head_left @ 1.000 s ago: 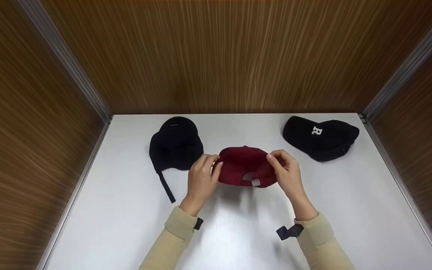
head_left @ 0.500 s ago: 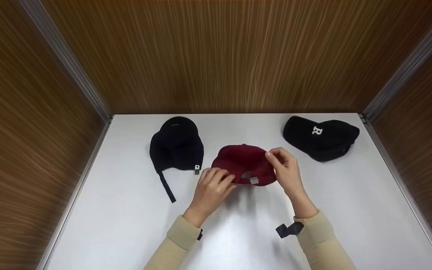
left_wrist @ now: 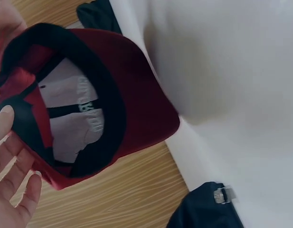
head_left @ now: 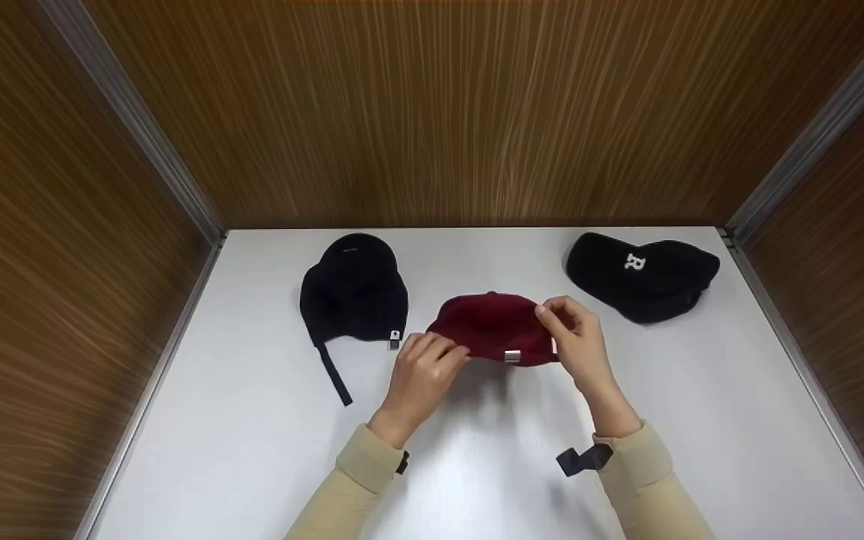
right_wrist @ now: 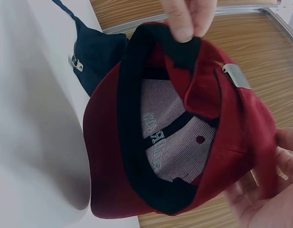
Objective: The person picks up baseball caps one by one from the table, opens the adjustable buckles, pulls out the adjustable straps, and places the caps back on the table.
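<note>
A dark red baseball cap [head_left: 492, 322] is held above the white table, back towards me, its brim touching or close to the surface. My left hand [head_left: 421, 379] pinches its rear left edge; the thumb [right_wrist: 183, 34] presses the black inner sweatband in the right wrist view. My right hand [head_left: 582, 349] grips the rear right side, where red fabric runs between its fingers. A silver buckle [right_wrist: 236, 76] sits on the back strap. The left wrist view shows the cap's inside, with pale lining [left_wrist: 75, 104] and reversed embroidery.
A black cap [head_left: 353, 289] with a long loose strap [head_left: 334, 375] and metal buckle [head_left: 394, 339] lies left of my left hand. Another black cap [head_left: 646, 274] with a white R lies at the back right. Wood-grain panels [head_left: 469, 112] enclose the white table [head_left: 252, 450].
My left hand has shifted from the red cap's left side to its rear edge, nearer me. The cap has tilted, and its rear opening is out of sight in the head view.
</note>
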{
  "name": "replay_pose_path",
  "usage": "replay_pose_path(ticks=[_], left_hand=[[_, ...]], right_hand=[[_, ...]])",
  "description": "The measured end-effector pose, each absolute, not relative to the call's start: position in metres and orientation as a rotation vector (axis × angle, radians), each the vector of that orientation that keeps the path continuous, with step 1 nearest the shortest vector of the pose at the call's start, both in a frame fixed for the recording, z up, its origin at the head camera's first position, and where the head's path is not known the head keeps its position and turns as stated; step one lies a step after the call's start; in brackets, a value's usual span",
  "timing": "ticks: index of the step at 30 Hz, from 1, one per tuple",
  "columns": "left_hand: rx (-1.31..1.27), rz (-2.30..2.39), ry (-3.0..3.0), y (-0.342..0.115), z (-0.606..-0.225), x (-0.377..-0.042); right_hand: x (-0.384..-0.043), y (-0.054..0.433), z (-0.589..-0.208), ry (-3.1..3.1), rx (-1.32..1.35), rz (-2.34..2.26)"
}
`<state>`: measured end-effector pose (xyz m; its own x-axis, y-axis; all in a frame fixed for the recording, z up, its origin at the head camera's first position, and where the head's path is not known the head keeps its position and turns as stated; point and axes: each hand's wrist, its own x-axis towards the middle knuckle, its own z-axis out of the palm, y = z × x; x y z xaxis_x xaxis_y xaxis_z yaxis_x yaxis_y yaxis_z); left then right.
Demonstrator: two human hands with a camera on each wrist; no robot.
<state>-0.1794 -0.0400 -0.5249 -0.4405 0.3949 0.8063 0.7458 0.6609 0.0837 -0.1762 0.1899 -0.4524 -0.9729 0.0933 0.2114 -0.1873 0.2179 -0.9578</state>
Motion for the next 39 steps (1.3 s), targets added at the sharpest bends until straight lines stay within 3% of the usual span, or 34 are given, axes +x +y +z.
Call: replay_pose_path(ticks=[22,39], left_hand=[[-0.765,-0.760,-2.082,-0.028,-0.484,-0.185],[-0.715,-0.814,-2.152,-0.028,-0.479,-0.188]], right_hand=[[-0.162,0.212,-0.495,-1.945,0.292,1.747],[-0.161,0.203,-0.521,-2.009,0.191,1.718]])
